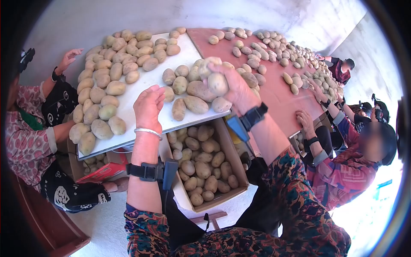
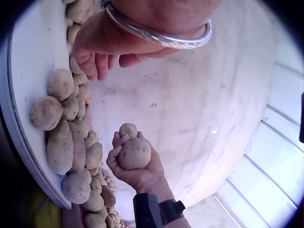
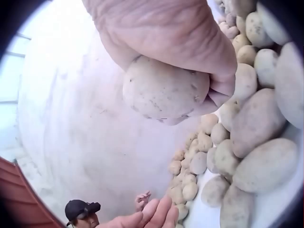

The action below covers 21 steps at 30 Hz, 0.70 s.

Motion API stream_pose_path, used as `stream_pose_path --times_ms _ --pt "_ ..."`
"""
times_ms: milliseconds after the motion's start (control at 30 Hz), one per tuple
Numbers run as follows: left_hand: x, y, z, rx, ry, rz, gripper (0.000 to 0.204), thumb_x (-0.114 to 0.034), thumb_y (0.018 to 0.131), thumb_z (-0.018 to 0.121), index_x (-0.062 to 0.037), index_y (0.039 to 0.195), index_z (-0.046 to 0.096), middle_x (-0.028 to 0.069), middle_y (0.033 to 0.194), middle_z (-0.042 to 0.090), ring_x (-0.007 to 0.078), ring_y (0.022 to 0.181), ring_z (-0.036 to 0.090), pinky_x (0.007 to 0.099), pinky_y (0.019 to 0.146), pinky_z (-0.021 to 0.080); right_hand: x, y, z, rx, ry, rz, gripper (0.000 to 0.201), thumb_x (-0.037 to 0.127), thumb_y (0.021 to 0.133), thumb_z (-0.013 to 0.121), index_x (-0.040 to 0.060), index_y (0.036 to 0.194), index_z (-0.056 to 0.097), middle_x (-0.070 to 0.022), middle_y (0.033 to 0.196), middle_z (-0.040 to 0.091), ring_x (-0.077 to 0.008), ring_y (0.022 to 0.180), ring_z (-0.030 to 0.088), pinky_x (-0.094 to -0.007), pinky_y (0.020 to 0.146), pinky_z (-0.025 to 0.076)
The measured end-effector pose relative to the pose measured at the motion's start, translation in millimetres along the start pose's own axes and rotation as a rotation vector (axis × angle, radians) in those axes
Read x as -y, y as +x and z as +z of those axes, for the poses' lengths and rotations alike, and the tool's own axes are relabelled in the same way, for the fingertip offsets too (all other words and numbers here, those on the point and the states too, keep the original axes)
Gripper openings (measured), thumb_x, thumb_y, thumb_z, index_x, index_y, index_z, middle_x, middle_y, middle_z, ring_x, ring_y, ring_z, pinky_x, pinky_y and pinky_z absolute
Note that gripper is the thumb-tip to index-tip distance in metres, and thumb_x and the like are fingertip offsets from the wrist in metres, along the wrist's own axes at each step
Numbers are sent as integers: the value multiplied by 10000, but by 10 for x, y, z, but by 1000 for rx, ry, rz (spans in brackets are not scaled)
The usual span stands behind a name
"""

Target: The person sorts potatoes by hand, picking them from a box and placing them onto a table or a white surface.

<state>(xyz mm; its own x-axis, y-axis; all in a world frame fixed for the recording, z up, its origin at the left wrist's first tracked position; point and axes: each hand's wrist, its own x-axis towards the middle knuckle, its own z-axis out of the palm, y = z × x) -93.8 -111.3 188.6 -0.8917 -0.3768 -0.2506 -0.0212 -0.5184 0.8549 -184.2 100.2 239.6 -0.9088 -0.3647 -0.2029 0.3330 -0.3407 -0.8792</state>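
Observation:
My right hand grips a round potato above the near part of the table, and a second potato shows behind it in the same hand. From the left wrist, the right hand is seen with its fingers round both. In the right wrist view one large potato fills the palm. My left hand is raised over the white table's front edge, palm inward, fingers loosely bent and holding nothing. A small group of potatoes lies on the white top below and beside the right hand.
A big pile of potatoes covers the left of the white table; more lie on the red table. Below the edge stands a cardboard box full of potatoes. People sit at both sides, one in a patterned sleeve at right.

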Motion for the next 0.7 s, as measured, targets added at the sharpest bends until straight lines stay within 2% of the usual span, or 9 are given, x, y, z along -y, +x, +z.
stream_pose_path --times_ms 100,167,233,300,333,400,500,633,700 --pt "-5 -8 10 3 0 -1 353 -160 879 602 -21 1202 569 67 1075 680 118 929 609 255 849 447 204 269 69 -30 -79 3 282 188 861 699 21 1058 584 -99 984 633 -202 820 652 -312 704 590" --pt "-4 -4 12 24 -2 3 351 -160 880 600 -19 1200 569 74 1081 678 129 937 610 260 852 449 223 517 39 -72 1 -8 287 115 863 660 -15 1093 548 -137 995 607 -259 815 645 -367 683 594" --pt "-18 -12 17 25 -5 -4 349 -157 881 596 -15 1199 568 82 1088 675 137 945 612 265 856 450 257 590 57 -78 10 3 309 178 888 637 -2 1116 533 -164 1044 588 -281 900 617 -398 737 579" --pt "-41 -23 18 26 -7 -10 347 -154 882 591 -12 1198 567 89 1096 672 146 953 613 271 860 452 354 578 62 -139 182 193 356 244 912 611 27 1169 491 -175 1138 532 -306 983 570 -430 824 552" --pt "-51 -25 17 22 -4 -13 346 -151 885 584 -7 1199 565 97 1104 670 154 960 614 276 864 455 366 566 96 -140 182 196 356 244 912 611 27 1169 491 -175 1138 532 -306 983 570 -430 824 552" --pt "-56 -12 7 16 0 -18 345 -148 887 576 -3 1200 562 104 1112 667 162 967 616 282 869 457 372 540 159 -288 370 162 386 278 924 600 59 1204 450 -173 1189 473 -321 1062 512 -462 906 518" --pt "-58 3 -2 16 -9 -17 342 -143 894 557 4 1202 558 115 1120 664 168 974 618 285 873 460 332 475 185 -251 249 43 413 281 928 600 68 1228 413 -157 1183 454 -317 1087 490 -467 914 511" --pt "-63 -7 15 9 -5 -21 343 -142 899 542 13 1206 554 122 1123 663 174 985 619 287 876 461 292 497 210 -270 156 21 395 253 916 615 66 1216 440 -151 1212 451 -320 1133 464 -479 946 498" --pt "-70 -11 24 3 0 -25 345 -140 900 538 15 1207 553 124 1125 663 176 990 619 287 877 461 268 480 216 -216 117 -89 427 214 896 628 53 1250 453 -162 1252 429 -334 1168 452 -508 983 472"
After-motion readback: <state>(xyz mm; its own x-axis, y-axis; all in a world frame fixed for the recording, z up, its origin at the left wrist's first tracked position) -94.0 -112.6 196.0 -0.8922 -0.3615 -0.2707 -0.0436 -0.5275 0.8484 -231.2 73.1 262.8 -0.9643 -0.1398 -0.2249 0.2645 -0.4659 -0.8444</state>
